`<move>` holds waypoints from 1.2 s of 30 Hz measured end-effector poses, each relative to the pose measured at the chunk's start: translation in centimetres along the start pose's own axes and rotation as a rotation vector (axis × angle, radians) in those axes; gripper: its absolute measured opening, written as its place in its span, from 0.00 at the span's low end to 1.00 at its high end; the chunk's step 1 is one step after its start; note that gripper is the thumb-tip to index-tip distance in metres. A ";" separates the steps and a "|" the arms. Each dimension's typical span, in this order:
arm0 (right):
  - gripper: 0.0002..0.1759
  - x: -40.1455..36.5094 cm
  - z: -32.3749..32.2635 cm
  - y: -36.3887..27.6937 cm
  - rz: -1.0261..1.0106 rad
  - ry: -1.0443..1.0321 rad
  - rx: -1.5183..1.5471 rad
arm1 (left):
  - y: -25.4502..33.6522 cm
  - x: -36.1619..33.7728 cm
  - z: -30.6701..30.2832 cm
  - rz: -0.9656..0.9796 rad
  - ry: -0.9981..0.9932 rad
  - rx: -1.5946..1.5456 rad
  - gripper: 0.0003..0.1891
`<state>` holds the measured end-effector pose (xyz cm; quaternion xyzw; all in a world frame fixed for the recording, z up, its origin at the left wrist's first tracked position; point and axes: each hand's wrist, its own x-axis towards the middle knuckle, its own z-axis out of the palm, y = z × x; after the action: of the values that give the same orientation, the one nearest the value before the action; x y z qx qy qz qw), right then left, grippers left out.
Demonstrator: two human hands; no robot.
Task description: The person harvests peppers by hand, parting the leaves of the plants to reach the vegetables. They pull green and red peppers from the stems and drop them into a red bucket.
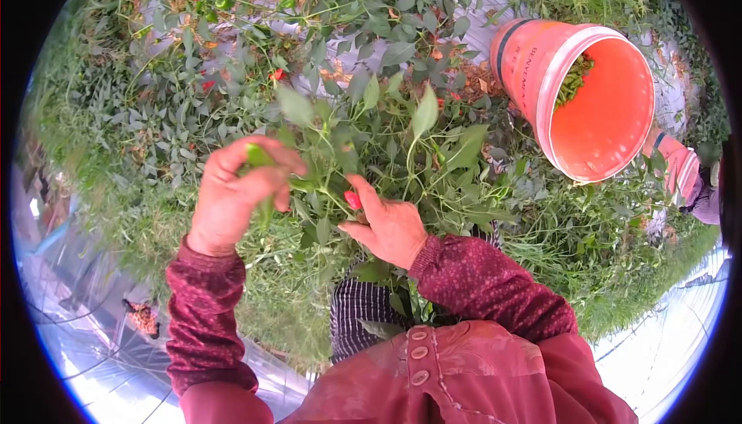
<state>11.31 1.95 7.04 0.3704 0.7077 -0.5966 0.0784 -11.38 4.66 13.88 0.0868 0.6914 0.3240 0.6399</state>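
Observation:
My left hand [236, 184] is closed, fingers curled round a green pepper [259, 156] that shows between thumb and forefinger. Right of it, my right hand [394, 229] reaches into the leaves of a pepper plant [456, 157], with forefinger and thumb spread apart. A small red pepper [352, 200] lies right at that forefinger, in the gap before the thumb. Leaves hide my other right fingers in part. Stems and a blurred leaf [294, 105] stand between and above both hands.
A tilted red bucket [519, 64] with green peppers [574, 82] inside stands at the upper right. Beyond it is a second bucket [680, 167] near a purple sleeve or cloth. Red peppers [278, 74] dot the plants ahead, above pale ground sheeting [479, 6]. Clear plastic film [100, 347] lies lower left.

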 end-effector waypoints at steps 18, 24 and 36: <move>0.16 -2.1 2.0 1.1 -0.164 -0.060 -0.022 | -9.4 4.0 2.2 0.019 -0.139 0.517 0.04; 0.16 -2.2 2.9 1.3 -0.207 -0.091 -0.054 | -12.9 6.6 5.1 -0.275 -0.253 1.415 0.19; 0.21 -1.9 2.0 2.8 0.162 -0.122 0.203 | -11.9 5.9 1.9 -0.449 -0.178 0.323 0.06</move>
<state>13.70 -0.66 5.35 0.3953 0.6053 -0.6782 0.1315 -7.08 -0.77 2.35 0.0602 0.6772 0.0511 0.7315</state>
